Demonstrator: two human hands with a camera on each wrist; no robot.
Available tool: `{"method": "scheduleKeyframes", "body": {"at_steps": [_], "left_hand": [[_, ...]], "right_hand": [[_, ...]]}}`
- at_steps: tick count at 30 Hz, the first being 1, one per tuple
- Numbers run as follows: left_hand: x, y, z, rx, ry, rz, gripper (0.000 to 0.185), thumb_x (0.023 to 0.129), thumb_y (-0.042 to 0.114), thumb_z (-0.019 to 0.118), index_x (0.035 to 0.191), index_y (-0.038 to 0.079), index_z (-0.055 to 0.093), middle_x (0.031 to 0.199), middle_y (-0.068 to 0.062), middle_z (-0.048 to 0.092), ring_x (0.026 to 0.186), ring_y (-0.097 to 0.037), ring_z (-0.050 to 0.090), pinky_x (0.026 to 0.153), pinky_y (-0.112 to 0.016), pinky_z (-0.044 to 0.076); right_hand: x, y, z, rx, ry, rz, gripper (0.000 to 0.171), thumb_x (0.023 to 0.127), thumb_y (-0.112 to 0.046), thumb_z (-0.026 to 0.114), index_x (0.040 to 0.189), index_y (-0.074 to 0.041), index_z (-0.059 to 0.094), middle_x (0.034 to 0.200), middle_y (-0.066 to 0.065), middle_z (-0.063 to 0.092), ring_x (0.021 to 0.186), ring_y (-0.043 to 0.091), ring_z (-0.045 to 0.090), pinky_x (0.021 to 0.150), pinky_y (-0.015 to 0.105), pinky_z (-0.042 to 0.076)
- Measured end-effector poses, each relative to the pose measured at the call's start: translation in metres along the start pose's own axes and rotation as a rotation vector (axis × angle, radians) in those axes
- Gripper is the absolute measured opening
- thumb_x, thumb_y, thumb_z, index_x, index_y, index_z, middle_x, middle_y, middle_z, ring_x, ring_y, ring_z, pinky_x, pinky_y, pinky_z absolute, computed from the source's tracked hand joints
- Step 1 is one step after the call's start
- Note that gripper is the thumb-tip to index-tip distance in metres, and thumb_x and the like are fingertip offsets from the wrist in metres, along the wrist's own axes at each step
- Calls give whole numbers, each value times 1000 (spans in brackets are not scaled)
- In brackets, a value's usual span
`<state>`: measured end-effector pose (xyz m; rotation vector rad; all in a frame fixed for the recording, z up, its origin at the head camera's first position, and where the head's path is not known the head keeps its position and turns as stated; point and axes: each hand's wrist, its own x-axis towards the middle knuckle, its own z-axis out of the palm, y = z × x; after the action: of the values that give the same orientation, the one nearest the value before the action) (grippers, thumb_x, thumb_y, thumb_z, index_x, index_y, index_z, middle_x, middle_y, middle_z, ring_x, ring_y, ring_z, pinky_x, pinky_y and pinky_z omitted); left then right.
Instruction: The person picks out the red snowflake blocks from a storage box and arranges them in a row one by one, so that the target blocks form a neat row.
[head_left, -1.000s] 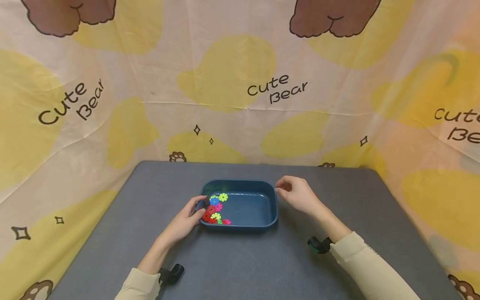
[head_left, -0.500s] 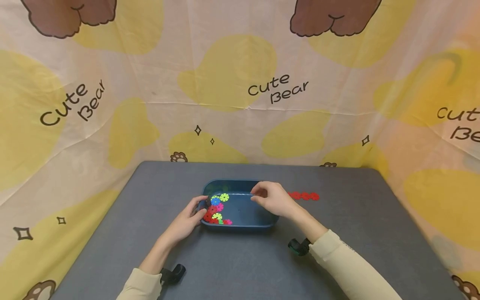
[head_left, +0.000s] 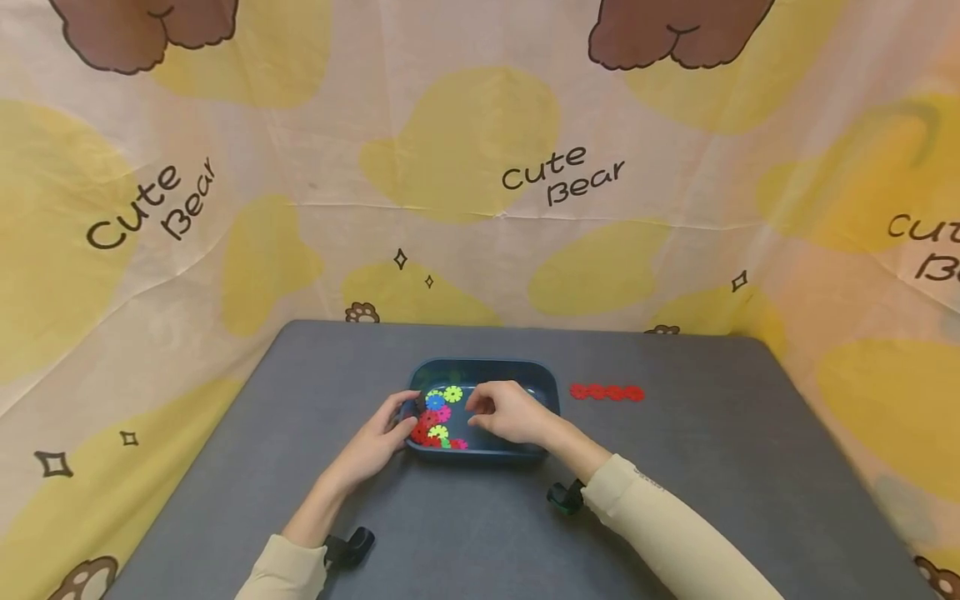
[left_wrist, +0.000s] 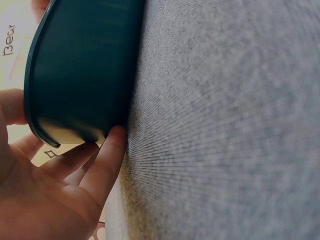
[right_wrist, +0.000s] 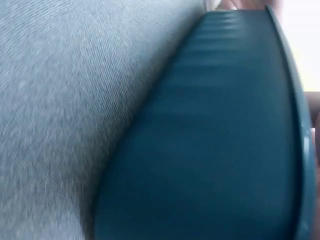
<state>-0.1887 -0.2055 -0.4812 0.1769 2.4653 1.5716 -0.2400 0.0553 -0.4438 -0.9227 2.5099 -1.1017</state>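
A dark blue plastic bin [head_left: 480,456] stands on the table. Its left end holds a pile of snowflake-shaped plastic discs: red ones [head_left: 422,430], a yellow one [head_left: 453,394], a blue one [head_left: 436,402], and some pink and green. My left hand [head_left: 378,437] grips that end, thumb on the rim and other fingers against the outer wall; the left wrist view shows these fingers [left_wrist: 107,162] under the bin's corner. Over the middle of the bin is my right hand [head_left: 510,411], fingers loosely bent, just right of the pile, with nothing visible between them.
To the right of the bin, several red snowflake discs [head_left: 614,392] lie in a row on the grey table [head_left: 675,467]. A printed cloth [head_left: 465,275] hangs behind the table and along both sides. Each wrist wears a black camera [head_left: 351,547].
My right hand has moved left from beyond the bin's right end to over its middle, uncovering the row of red discs. The left hand keeps its grip on the bin.
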Motion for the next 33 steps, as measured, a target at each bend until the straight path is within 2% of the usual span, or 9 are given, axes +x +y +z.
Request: {"method": "scheduleKeyframes", "body": {"at_steps": [10, 16, 21, 25, 33], "left_hand": [[-1, 4, -1, -26, -30, 29, 49, 100, 30, 50, 145, 20, 33, 155, -14, 18, 140, -39, 21, 98, -51, 42], [0, 2, -1, -24, -29, 32, 49, 100, 31, 50, 145, 21, 33, 155, -13, 19, 140, -38, 24, 97, -51, 43], [1, 0, -1, -26, -21, 31, 49, 100, 30, 49, 145, 20, 32, 155, -13, 19, 140, -38, 23, 97, -51, 43], [1, 1, -1, -21, -17, 28, 48, 100, 31, 49, 145, 22, 33, 155, -12, 19, 140, -38, 23, 97, -51, 43], [2, 0, 1, -12, -5, 16, 47, 100, 31, 49, 144, 23, 34, 155, -11, 20, 140, -37, 23, 97, -50, 44]], "right_hand": [[21, 5, 24, -75, -107, -24, 20, 82, -20, 76, 98, -11, 69, 77, -11, 60, 71, 6, 56, 67, 21, 49], [28, 7, 33, -123, -146, -21, 20, 80, -21, 78, 95, -12, 69, 75, -9, 58, 69, 7, 54, 63, 21, 48], [33, 10, 35, -191, -162, -55, 20, 79, -17, 78, 96, -13, 69, 80, -7, 59, 73, 6, 53, 66, 19, 48], [34, 14, 36, -202, -156, -83, 20, 79, -15, 78, 96, -12, 69, 82, -7, 60, 74, 5, 53, 67, 19, 48], [33, 15, 35, -183, -129, -44, 14, 82, -16, 74, 95, -15, 71, 81, -7, 60, 74, 6, 54, 66, 21, 48]]}}
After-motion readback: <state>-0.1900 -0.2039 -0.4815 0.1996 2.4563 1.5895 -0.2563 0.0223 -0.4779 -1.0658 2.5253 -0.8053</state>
